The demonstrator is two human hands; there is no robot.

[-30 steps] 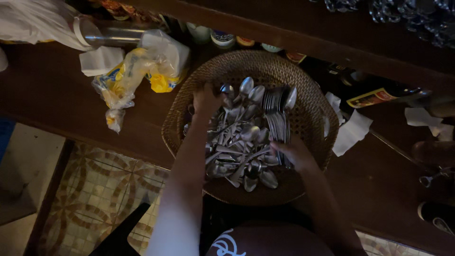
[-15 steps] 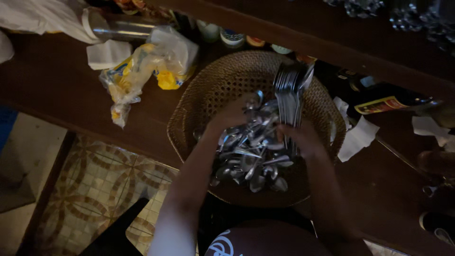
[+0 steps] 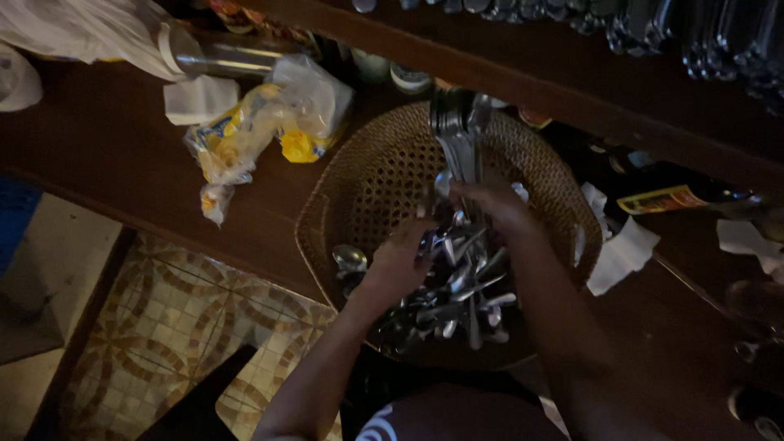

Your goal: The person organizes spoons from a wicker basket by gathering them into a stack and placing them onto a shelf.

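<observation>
Forks [image 3: 457, 135] now stand higher, lifted upright above the basket [image 3: 367, 175] in the right hand [image 3: 490, 204], grip clenched around their handles. Left hand [image 3: 400, 261] rests half-curled on the spoons [image 3: 457, 286] piled in the basket on the counter [image 3: 106, 155], holding nothing clearly. Loose bundle could fan out and slip back.

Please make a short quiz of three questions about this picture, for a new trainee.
1. True or false: the right hand holds a bunch of forks upright above the woven basket.
2. What does the left hand touch? A) the yellow plastic bag B) the loose cutlery in the basket C) the dark bottle
3. Which material covers the floor?

Key: 1 true; 2 B; 3 patterned tiles.
</observation>
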